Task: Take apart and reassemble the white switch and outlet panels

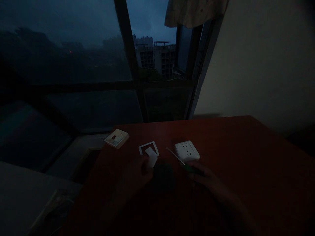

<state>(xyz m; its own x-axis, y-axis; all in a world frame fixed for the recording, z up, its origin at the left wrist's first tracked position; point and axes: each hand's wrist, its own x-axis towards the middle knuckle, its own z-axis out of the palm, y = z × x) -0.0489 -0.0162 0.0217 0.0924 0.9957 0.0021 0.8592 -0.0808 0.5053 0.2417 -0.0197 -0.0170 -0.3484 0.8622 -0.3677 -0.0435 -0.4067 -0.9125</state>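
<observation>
Head | left grip point(140, 171) pinched on white piece point(152, 158) | right grip point(207, 178) curled round screwdriver point(186, 166)

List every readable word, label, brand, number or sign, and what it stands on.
None can be read.
White box at left: faint marks on top, too small and dark to read.
White socket: slots show, no legible lettering.
Green-handled screwdriver: no legible marking.
</observation>
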